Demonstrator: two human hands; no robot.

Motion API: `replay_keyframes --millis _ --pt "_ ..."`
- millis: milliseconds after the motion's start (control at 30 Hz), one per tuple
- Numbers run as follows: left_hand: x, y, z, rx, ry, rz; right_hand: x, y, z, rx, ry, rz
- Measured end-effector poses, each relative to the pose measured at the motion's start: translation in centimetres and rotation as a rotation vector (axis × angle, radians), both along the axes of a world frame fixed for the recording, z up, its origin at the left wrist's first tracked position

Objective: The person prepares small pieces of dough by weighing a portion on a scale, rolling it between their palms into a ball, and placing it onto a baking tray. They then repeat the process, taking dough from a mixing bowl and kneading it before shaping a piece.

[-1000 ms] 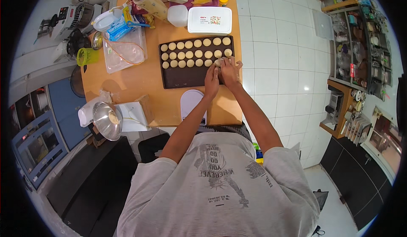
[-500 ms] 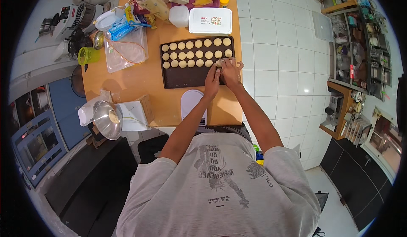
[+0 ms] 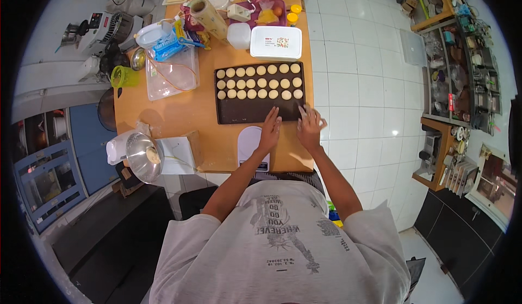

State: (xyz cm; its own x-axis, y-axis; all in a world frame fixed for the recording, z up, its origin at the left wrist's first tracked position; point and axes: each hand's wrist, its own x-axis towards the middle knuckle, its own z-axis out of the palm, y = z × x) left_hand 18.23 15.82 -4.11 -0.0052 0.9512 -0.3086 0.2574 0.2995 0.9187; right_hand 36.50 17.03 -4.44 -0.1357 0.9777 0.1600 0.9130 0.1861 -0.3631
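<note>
A dark baking tray (image 3: 239,112) lies on the wooden table with three rows of round, pale dough balls (image 3: 262,82) across its far part. The strip of tray nearest me is bare. My left hand (image 3: 270,130) is at the tray's near edge, fingers stretched forward over the bare strip, holding nothing. Beside it, at the near right corner, my right hand (image 3: 310,127) has its fingers apart, also without anything in them. Neither hand touches a dough ball. A white kitchen scale (image 3: 249,141) stands close to my left wrist.
At the table's left front, a metal bowl (image 3: 142,157) holds a lump of dough (image 3: 153,156). Beyond the tray sit a white lidded container (image 3: 276,42), a roll of plastic wrap (image 3: 209,18) and a purple tray (image 3: 278,17). A clear plastic box (image 3: 169,78) lies left.
Both hands have drawn back toward me from the near row's right end and moved apart. Dough balls they covered there now show. The whole view has shifted slightly.
</note>
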Motion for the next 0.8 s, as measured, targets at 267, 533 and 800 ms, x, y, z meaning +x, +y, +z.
replay_keyframes --millis 267,533,800 --pt "-5.3 -6.0 1.0 0.012 -0.157 0.040 2.9 -10.2 -1.5 -0.216 -0.034 -0.132" --pt "-8.5 -8.2 3.9 -0.092 -0.294 0.110 -0.1 -12.8 0.0 -0.307 0.203 -0.190" --pt "-15.5 -8.1 8.5 0.093 -0.311 -0.080 -7.8 -9.3 2.2 -0.281 0.592 -0.122"
